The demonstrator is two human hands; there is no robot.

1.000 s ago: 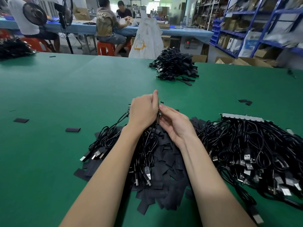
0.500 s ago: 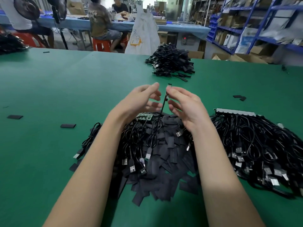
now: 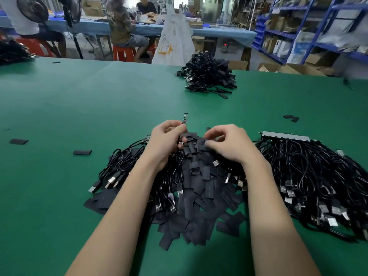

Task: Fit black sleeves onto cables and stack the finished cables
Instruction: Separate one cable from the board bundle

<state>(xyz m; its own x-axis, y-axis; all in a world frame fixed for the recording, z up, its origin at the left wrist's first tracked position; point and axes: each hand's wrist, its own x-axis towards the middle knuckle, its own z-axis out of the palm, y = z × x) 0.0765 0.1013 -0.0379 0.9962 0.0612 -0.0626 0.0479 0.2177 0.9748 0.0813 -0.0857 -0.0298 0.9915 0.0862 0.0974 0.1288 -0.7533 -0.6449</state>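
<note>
My left hand pinches a thin black cable whose small circuit-board end sticks up above the fingers. My right hand hovers over the pile of flat black sleeves, its curled fingertips pinching one sleeve at the top of the pile. Loose USB cables lie mixed with the sleeves under and left of my arms. A large heap of cables spreads to the right. A stack of cables with black sleeves fitted on them lies at the far side of the green table.
Stray sleeves lie at the left, far left and right. A grey metal strip sits behind the right heap. Another cable pile is at the far left edge. People sit at a blue table beyond.
Both hands came down from raised positions. The cable passed from my right hand to my left, and my right hand dropped onto the sleeve pile.
</note>
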